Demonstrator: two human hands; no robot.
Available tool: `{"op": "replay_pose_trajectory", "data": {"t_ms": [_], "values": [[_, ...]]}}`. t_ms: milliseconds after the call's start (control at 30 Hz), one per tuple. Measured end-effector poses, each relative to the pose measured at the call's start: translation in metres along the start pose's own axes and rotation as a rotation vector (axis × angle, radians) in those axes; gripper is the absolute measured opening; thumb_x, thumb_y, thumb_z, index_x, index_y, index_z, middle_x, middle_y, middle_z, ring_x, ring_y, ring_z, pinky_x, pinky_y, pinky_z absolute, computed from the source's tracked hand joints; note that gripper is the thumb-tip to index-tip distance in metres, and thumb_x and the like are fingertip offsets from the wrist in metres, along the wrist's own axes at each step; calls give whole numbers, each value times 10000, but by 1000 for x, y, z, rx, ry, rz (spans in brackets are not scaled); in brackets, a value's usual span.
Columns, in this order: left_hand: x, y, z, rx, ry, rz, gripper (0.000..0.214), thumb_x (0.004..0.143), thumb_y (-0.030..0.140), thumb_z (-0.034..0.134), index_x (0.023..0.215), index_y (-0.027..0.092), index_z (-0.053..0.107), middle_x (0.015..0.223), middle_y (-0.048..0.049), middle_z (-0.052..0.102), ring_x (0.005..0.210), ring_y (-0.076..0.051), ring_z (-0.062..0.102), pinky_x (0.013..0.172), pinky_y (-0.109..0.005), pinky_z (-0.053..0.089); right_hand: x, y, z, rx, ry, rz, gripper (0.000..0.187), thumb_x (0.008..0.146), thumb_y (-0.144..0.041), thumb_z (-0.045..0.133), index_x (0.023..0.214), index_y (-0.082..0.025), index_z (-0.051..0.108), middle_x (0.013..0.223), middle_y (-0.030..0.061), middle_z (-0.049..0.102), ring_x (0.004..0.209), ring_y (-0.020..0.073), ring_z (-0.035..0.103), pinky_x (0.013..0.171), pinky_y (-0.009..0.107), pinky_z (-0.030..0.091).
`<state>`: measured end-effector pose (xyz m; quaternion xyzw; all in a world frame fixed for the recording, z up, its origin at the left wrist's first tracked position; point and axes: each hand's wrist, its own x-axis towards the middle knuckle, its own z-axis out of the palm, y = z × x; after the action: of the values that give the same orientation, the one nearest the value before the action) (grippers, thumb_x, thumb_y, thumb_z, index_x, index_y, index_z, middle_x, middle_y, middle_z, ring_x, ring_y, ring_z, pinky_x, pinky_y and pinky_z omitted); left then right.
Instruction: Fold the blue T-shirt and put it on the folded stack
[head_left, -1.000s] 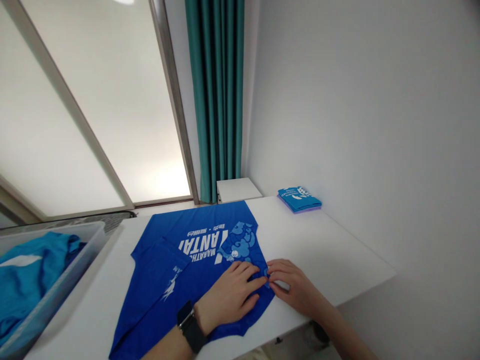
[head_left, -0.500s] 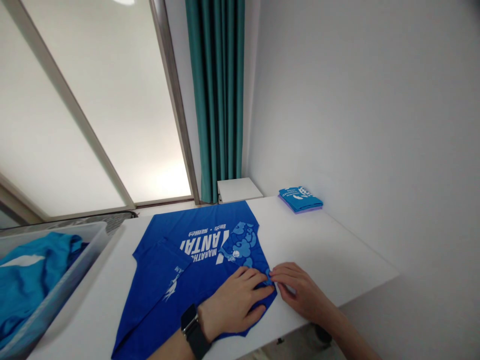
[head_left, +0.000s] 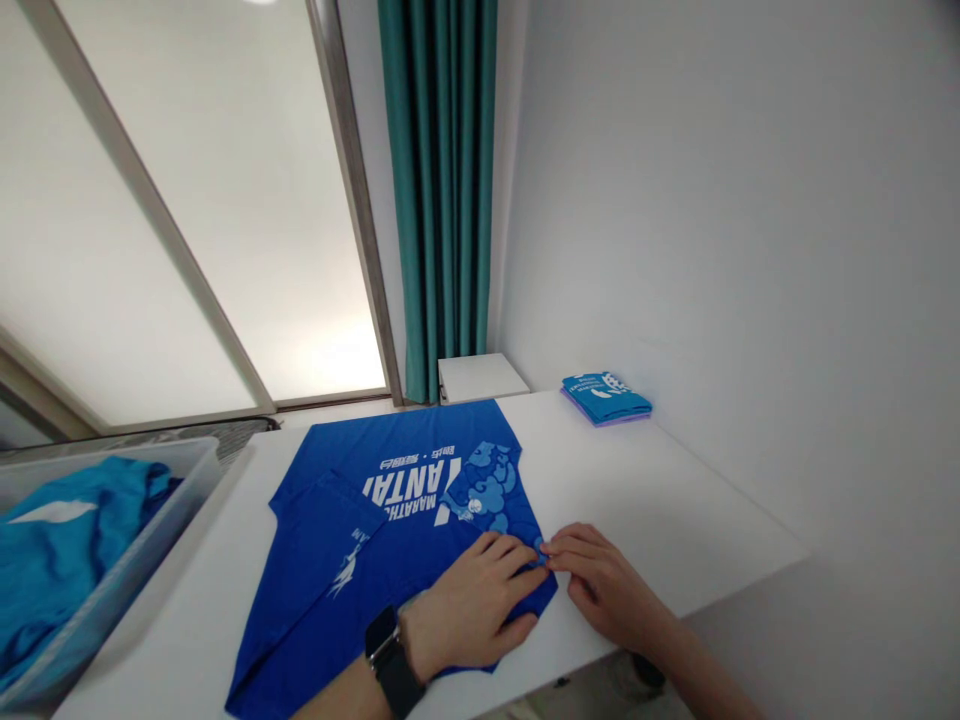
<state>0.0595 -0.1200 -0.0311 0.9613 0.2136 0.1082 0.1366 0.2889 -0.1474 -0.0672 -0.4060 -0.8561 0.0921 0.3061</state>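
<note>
A blue T-shirt (head_left: 405, 550) with white lettering and a light blue print lies spread on the white table (head_left: 675, 520), one sleeve folded in across its left part. My left hand (head_left: 480, 600), with a dark watch (head_left: 386, 640) on the wrist, rests flat on the shirt near its right edge, fingers apart. At that edge my right hand (head_left: 600, 580) pinches a bit of the shirt's fabric between thumb and fingers, close to the left fingertips.
At the left stands a translucent plastic bin (head_left: 127, 590) holding bright blue clothing (head_left: 82, 540). A small folded stack of clothes (head_left: 606, 398) lies at the table's far right, by the wall. Beyond the table are a white cabinet (head_left: 481, 378) and a green curtain (head_left: 442, 200).
Both hands stay almost where they were on the shirt's right edge. The whole view has shifted slightly; the shirt's folded shape looks the same.
</note>
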Motion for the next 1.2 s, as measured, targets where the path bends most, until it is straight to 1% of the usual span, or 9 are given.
{"op": "replay_pose_trajectory", "data": {"t_ms": [100,233,367,667,833,900,1033,1133,1200], "values": [[0,0,0,10,-4,-1,429,927,363,534,1333,233,486,1281,-64,565,1205,-236,465,1069,-396,342,1,-1,0,9,12,6,401,709,29,445,953,-195,671,1039,78,712,1006,211,597,890,404,507],[-1,0,0,4,-9,1,408,933,372,528,1317,237,504,1297,-63,559,1213,-239,464,1061,-398,350,2,1,1,2,19,23,226,816,-44,526,915,-201,655,1012,70,709,983,200,605,887,386,501],[-2,0,0,-1,-10,2,401,931,378,534,1303,231,514,1309,-64,554,1223,-241,459,1060,-401,352,2,3,2,-3,-3,28,121,839,-109,607,900,-209,636,1038,58,702,989,194,605,909,384,484],[-2,-2,3,4,-3,6,439,918,384,548,1318,211,495,1312,-76,551,1232,-242,457,1076,-400,339,2,2,-1,-21,-35,42,138,830,-94,605,906,-210,609,1057,66,686,1003,203,599,915,393,479],[-2,-1,1,11,14,11,426,904,378,574,1291,212,512,1295,-77,558,1228,-237,465,1079,-389,340,0,4,0,-18,-7,41,256,844,-119,597,1076,-225,607,1092,75,671,1035,208,596,929,400,485],[-2,0,-2,19,27,15,420,901,379,581,1282,215,518,1294,-74,557,1230,-235,467,1082,-386,340,1,5,0,-9,1,43,283,851,-120,588,1110,-233,596,1109,76,661,1052,208,591,936,402,487],[-5,0,-15,49,61,10,390,911,366,569,1276,232,531,1258,-67,578,1208,-233,486,1074,-390,351,6,4,0,23,31,41,252,891,-123,529,1107,-236,592,1095,79,650,1052,203,587,923,395,503],[-14,-7,-27,95,97,-41,378,920,340,557,1285,244,532,1277,-67,572,1207,-235,492,1058,-400,371,16,2,5,17,77,34,269,915,-119,470,1124,-235,592,1097,86,644,1056,202,589,922,397,511],[-26,-16,-35,126,118,-95,391,927,320,544,1310,249,514,1311,-71,556,1219,-241,493,1051,-414,386,26,-1,11,0,78,33,276,923,-130,459,1139,-232,598,1121,95,639,1074,208,585,934,407,508]]}}
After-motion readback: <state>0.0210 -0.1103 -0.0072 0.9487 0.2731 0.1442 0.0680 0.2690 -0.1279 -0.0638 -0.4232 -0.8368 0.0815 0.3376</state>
